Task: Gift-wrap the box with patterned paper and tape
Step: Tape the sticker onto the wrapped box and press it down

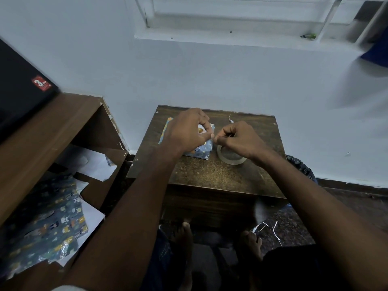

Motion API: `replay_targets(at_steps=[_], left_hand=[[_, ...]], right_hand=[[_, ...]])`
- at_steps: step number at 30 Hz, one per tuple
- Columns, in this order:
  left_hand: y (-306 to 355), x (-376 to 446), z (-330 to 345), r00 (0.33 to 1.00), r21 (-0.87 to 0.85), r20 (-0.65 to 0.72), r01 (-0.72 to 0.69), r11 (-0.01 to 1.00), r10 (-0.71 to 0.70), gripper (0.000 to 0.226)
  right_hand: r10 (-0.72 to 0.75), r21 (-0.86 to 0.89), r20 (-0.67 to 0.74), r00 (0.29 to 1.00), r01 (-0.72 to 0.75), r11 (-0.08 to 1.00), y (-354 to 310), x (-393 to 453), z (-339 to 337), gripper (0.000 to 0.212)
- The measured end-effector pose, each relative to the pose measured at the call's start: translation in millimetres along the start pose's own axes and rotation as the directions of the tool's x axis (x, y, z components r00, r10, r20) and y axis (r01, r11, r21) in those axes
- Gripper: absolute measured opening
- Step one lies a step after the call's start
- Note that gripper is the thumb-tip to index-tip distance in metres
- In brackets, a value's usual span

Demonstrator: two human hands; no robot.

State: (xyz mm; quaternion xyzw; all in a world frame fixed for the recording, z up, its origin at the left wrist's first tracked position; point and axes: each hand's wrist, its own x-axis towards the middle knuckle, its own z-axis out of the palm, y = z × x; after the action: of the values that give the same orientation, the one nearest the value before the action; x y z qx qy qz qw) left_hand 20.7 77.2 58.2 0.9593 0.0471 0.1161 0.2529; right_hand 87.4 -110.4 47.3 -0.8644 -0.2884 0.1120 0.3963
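While both hands pinch together above one wrapped box point(198, 151), left hand point(186, 133) curled, right hand point(237, 139) curled, what they pinch unclear, one tape roll point(230, 157) beside, one table point(210, 175).

We see the box point(198, 151) on the desk point(210, 173), the tape roll point(230, 157) just right of it, and a shelf point(52, 122) left of the desk.
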Motion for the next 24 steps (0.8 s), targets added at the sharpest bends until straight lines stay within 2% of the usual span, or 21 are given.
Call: replay_targets(at_steps=[4,8,10,13,14,16,19,24], left_hand=[[3,-2,-1,0.998,-0.035,-0.024,0.062,0.997,-0.063,0.012],[1,-5,-1,0.961,-0.164,0.025,0.275,0.947,-0.275,0.016],[1,-7,-3,0.906,-0.345,0.058,0.412,0.843,-0.419,0.019],[2,-16,-7,0.757,-0.585,0.225,0.609,0.536,-0.613,0.025],[1,-18,-8,0.721,-0.615,0.284,0.643,0.457,-0.632,0.027],[0,-20,-10,0.689,-0.644,0.362,0.671,0.366,-0.627,0.029],[2,-19,-10,0.674,-0.646,0.408,0.69,0.327,-0.616,0.029],[3,-19,-8,0.659,-0.647,0.432,0.702,0.298,-0.615,0.028]], right_hand=[[0.003,-0.033,0.0,1.0,-0.003,0.999,2,2,0,0.003],[0.077,0.02,0.006,0.997,-0.077,0.997,2,4,0,0.015],[0.1,0.025,-0.029,0.995,-0.099,0.995,2,4,1,0.017],[0.121,0.171,-0.051,0.991,-0.11,0.979,-2,3,1,0.008],[0.138,0.229,-0.039,0.99,-0.126,0.965,-5,3,0,0.008],[0.176,0.313,-0.009,0.984,-0.164,0.935,-11,3,1,0.017],[0.211,0.366,0.019,0.977,-0.203,0.908,-15,4,4,0.026],[0.216,0.294,-0.003,0.976,-0.206,0.933,-13,9,12,0.017]])
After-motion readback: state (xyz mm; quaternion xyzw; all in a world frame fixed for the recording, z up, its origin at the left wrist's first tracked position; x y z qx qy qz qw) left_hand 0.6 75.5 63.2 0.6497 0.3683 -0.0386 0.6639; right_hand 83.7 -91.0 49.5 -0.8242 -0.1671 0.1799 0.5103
